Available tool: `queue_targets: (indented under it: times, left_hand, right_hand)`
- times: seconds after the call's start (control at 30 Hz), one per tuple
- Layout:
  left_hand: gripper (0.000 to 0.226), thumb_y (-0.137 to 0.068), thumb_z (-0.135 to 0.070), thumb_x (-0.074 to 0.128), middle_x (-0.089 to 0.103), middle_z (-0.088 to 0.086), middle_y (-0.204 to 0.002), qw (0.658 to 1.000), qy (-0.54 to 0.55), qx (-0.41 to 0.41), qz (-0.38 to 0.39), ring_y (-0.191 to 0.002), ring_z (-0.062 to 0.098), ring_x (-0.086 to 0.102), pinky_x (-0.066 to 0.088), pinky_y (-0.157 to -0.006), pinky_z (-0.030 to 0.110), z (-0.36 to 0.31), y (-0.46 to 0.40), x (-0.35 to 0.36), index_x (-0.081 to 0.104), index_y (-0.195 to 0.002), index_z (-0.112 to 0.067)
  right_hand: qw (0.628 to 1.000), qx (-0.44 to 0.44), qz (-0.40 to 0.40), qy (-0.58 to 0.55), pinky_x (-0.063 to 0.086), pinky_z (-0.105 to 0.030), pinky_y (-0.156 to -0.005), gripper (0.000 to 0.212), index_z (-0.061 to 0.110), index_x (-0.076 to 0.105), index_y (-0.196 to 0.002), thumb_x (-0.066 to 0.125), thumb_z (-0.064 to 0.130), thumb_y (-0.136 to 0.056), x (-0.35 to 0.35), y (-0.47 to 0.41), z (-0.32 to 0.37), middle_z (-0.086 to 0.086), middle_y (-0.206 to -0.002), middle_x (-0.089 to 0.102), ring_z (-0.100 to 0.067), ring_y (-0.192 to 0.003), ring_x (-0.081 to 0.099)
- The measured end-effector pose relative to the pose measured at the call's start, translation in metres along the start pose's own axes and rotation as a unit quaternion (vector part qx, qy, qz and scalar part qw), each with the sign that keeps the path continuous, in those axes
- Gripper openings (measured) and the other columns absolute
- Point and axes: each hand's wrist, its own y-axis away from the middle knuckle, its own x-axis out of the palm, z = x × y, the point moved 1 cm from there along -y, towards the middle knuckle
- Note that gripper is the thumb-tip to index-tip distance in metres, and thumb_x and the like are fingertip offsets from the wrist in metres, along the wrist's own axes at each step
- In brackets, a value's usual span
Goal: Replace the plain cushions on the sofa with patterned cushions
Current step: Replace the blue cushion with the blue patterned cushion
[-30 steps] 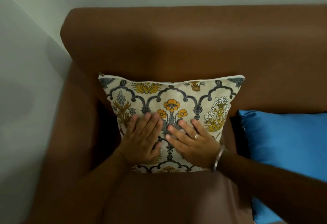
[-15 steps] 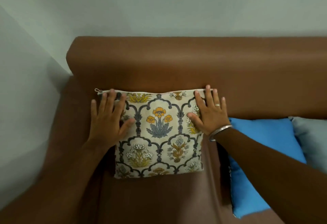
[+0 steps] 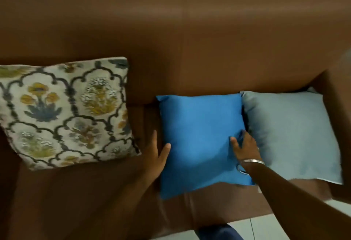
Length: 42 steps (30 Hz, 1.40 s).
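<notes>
Head view, single frame. Brown sofa [image 3: 190, 40] fills most of the field; backrest runs across the top.

Patterned cushion [image 3: 66, 112]: cream with floral motifs, at 9 o'clock, propped against the backrest at the sofa's left end. No hand touches it.

Bright blue cushion [image 3: 201, 141]: plain, just right of centre on the seat, top edge at the backrest.

Pale grey-blue cushion [image 3: 292, 135]: plain, at 3 o'clock, its left edge touching the blue one, its right side against the sofa arm.

Left hand [image 3: 157, 156]: on the blue cushion's left edge, at 7 o'clock of it. Thumb lies on the front face, fingers extended along the side; spread, not closed. Whether fingers reach behind the cushion: cannot tell.

Right hand [image 3: 245, 146]: at the cushion's right edge, in the seam between the two plain cushions. Fingers curled and pressing into the blue fabric; a firm grip is not confirmed. Bangle [image 3: 252, 161] on the wrist.

Tiled floor [image 3: 266, 226] at 5 o'clock.
</notes>
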Motion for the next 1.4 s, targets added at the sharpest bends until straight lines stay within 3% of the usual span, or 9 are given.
queue_targets:
  times: [0.17, 0.37, 0.47, 0.57, 0.9, 1.03, 1.17, 1.27, 1.4]
  left_hand:
    - [0.076, -0.096, -0.062, 0.04, 0.025, 0.0, -0.166, 0.991, 0.072, -0.107, -0.021, -0.148, 0.026, 0.03, 0.025, -0.118, 0.038, -0.019, -0.013, 0.048, 0.01, -0.16, -0.032]
    - [0.072, -0.095, -0.067, 0.026, 0.058, 0.005, -0.145, 0.954, 0.227, -0.195, 0.013, -0.133, 0.02, 0.053, 0.045, -0.107, 0.026, -0.052, -0.005, -0.002, 0.056, -0.142, -0.021]
    - [0.075, -0.092, -0.075, 0.031, 0.067, 0.018, -0.131, 0.902, 0.364, -0.228, 0.029, -0.123, 0.038, 0.061, 0.056, -0.094, 0.05, -0.063, 0.005, -0.046, 0.065, -0.132, -0.021]
    - [0.074, -0.088, -0.08, 0.028, 0.059, 0.006, -0.142, 0.921, 0.365, -0.131, -0.032, -0.125, 0.028, 0.057, 0.045, -0.097, 0.05, -0.082, 0.008, -0.059, 0.059, -0.133, -0.03]
    - [0.1, -0.069, -0.094, 0.038, 0.052, 0.0, -0.15, 0.925, 0.361, -0.053, -0.105, -0.133, 0.026, 0.052, 0.04, -0.112, 0.055, -0.103, -0.062, -0.017, 0.044, -0.148, -0.034]
    - [0.084, -0.086, -0.081, 0.027, 0.048, 0.002, -0.153, 0.916, 0.365, -0.047, -0.16, -0.137, 0.026, 0.048, 0.038, -0.113, 0.055, -0.083, -0.069, -0.011, 0.039, -0.151, -0.03]
    - [0.079, -0.093, -0.072, 0.03, 0.03, 0.004, -0.163, 0.952, 0.043, 0.05, -0.298, -0.148, 0.021, 0.027, 0.025, -0.12, 0.055, -0.071, -0.034, -0.003, 0.017, -0.158, -0.03]
    - [0.091, -0.094, -0.063, 0.041, 0.009, 0.014, -0.169, 0.834, -0.356, 0.297, -0.298, -0.155, 0.029, 0.006, 0.003, -0.124, 0.052, -0.072, -0.038, -0.003, 0.005, -0.16, -0.012]
    - [0.087, -0.096, -0.058, 0.042, 0.0, 0.013, -0.17, 0.645, -0.546, 0.485, -0.226, -0.155, 0.031, 0.005, 0.001, -0.124, 0.054, -0.079, -0.078, -0.022, 0.01, -0.159, -0.008]
  right_hand:
    - [0.959, 0.037, 0.147, -0.238, 0.046, -0.038, -0.101, 0.062, 0.03, 0.042, -0.14, 0.068, 0.042, -0.086, -0.002, -0.038, -0.041, -0.006, -0.143, 0.054, -0.024, -0.118, 0.058]
    - [0.862, 0.118, 0.338, -0.359, 0.058, -0.032, -0.077, 0.066, 0.017, 0.065, -0.125, 0.062, 0.057, -0.074, -0.083, -0.037, -0.036, -0.009, -0.116, 0.074, -0.025, -0.098, 0.072]
    - [0.813, 0.055, 0.376, -0.442, 0.053, -0.042, -0.094, 0.086, 0.017, 0.069, -0.123, 0.041, 0.083, -0.075, -0.142, -0.044, -0.035, -0.014, -0.127, 0.068, -0.032, -0.116, 0.065]
    - [0.818, -0.029, 0.354, -0.453, 0.029, -0.051, -0.112, 0.099, 0.034, 0.06, -0.132, 0.026, 0.096, -0.062, -0.147, -0.047, -0.002, -0.003, -0.146, 0.054, -0.025, -0.133, 0.049]
    - [0.91, -0.173, 0.091, -0.366, 0.043, -0.02, -0.093, 0.068, 0.036, 0.032, -0.14, 0.052, 0.058, -0.079, -0.035, -0.084, 0.056, 0.013, -0.128, 0.054, -0.016, -0.123, 0.051]
    - [0.894, -0.198, 0.113, -0.385, 0.045, -0.045, -0.107, 0.052, 0.035, 0.039, -0.136, 0.049, 0.053, -0.088, -0.03, -0.086, 0.065, 0.001, -0.138, 0.055, -0.02, -0.128, 0.054]
    - [0.915, -0.376, -0.071, -0.126, 0.016, -0.048, -0.122, 0.072, 0.029, 0.019, -0.153, 0.035, 0.064, -0.093, -0.034, -0.053, 0.046, 0.002, -0.164, 0.019, -0.022, -0.152, 0.018]
    - [0.752, -0.634, -0.137, 0.12, 0.009, -0.054, -0.121, 0.072, 0.025, 0.016, -0.157, 0.04, 0.054, -0.096, -0.015, -0.045, 0.065, 0.0, -0.167, 0.008, -0.028, -0.153, 0.01]
    - [0.581, -0.737, -0.163, 0.303, 0.016, -0.055, -0.12, 0.073, 0.025, 0.027, -0.154, 0.049, 0.052, -0.09, 0.01, -0.069, 0.103, -0.004, -0.163, 0.025, -0.031, -0.15, 0.02]
